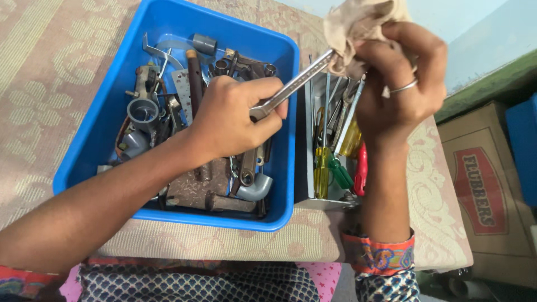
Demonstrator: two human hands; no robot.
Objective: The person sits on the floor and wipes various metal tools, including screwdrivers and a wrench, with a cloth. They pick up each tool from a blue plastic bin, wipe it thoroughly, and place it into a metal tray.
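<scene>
Patterned sleeves (380, 258) frame the bottom of the view, and both forearms reach out over a cloth-covered table (50, 61).

Farthest left sits a blue plastic tub (89, 145) heaped with rusty metal parts, grey pipe fittings (142, 112) and a grey elbow piece (256, 187). Over the tub, the left hand (232, 120) closes firmly around the lower end of a silver wrench (291, 86), thumb pressing on its flat. The wrench slants up and to the right, held in the air above the tub's right rim.

At its upper end, the right hand (397, 84) bunches a beige rag (358, 28) tightly around the wrench head, fingers curled shut over cloth and metal together. Below that hand stands a narrow metal tray (306, 168) of screwdrivers with yellow, green and red handles (321, 168). A cardboard box (481, 190) sits on the floor at far right.

Wiping well here seems to call for the left hand to keep the shank steady while the rag hand twists and slides along it, working into the jaw recess where grime would likely cling, and keeping the tool over the tub.
</scene>
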